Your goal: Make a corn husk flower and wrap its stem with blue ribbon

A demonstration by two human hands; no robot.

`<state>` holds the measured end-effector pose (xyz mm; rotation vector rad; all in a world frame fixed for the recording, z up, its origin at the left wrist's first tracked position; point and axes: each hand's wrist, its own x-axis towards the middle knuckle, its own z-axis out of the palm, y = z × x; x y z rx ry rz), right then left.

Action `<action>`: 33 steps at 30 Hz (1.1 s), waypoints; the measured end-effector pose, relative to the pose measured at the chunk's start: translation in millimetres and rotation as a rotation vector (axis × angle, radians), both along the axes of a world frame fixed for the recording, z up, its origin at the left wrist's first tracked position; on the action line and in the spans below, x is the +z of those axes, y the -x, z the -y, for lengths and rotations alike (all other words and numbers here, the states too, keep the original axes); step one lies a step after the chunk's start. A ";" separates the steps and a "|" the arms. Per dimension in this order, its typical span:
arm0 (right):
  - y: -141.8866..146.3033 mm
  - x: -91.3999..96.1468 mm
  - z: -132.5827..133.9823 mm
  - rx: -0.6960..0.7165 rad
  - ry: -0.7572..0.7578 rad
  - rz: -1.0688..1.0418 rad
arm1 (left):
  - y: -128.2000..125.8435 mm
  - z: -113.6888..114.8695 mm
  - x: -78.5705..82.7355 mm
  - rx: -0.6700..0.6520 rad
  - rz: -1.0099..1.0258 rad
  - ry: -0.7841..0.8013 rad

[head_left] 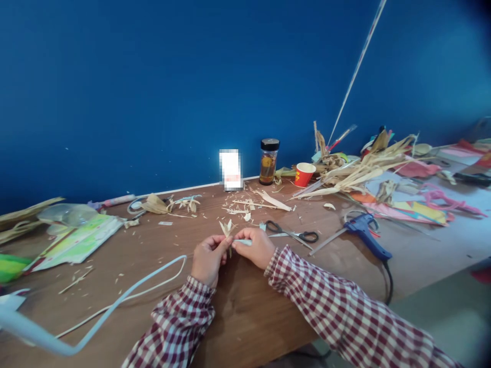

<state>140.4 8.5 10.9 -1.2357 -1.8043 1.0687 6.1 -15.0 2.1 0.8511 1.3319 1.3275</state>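
My left hand (209, 258) is closed, pinching a small pale corn husk piece (227, 228) whose pointed tips fan upward like a flower. Close against it, my right hand (255, 248) is closed on a slim pale blue piece (243, 242); its kind I cannot make out, since the fingers cover most of it. The fingertips of both hands nearly meet at the husk's base. Just beyond my right hand lies a pair of scissors (307, 236) with black handles. Husk scraps (247, 207) are scattered on the table behind the hands.
A blue glue gun (366, 236) with a black cord lies to the right. Toward the wall stand a lidded jar (267, 166) and a red paper cup (305, 175), beside piled dried husks (368, 168). White cable (134, 289) and a green-and-white packet (79, 240) occupy the left.
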 end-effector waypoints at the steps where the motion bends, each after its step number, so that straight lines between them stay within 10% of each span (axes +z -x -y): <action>1: 0.1 0.8 0.1 0.004 0.024 -0.014 | 0.0 0.0 -0.4 0.008 -0.004 -0.005; 21: 4.0 4.0 1.7 -0.010 0.114 -0.072 | -7.2 1.6 1.7 0.097 -0.006 -0.049; 33: -11.3 -5.2 -16.2 0.050 0.123 -0.161 | -4.1 4.6 14.0 -0.085 0.288 0.095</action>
